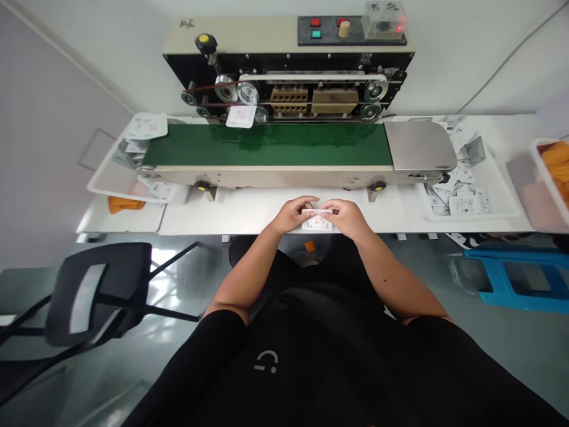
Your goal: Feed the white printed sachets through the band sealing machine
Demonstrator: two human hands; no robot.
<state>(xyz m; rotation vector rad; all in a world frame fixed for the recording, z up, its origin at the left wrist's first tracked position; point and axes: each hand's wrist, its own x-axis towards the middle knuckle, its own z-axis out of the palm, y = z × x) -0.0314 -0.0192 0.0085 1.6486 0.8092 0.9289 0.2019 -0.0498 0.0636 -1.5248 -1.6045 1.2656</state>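
White worktable point(249, 214), small white pouch point(316, 223) pinched between left grip point(292, 216) and right grip point(348, 217)

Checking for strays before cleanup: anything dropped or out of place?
Yes: a small orange piece lies below the table edge, under the white pouch held by the left hand and right hand. An orange item pokes from under the left tray.

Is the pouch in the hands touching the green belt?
Apart. Head view: the left hand and right hand hold the white pouch at the near edge; bare tabletop lies between it and the green belt.
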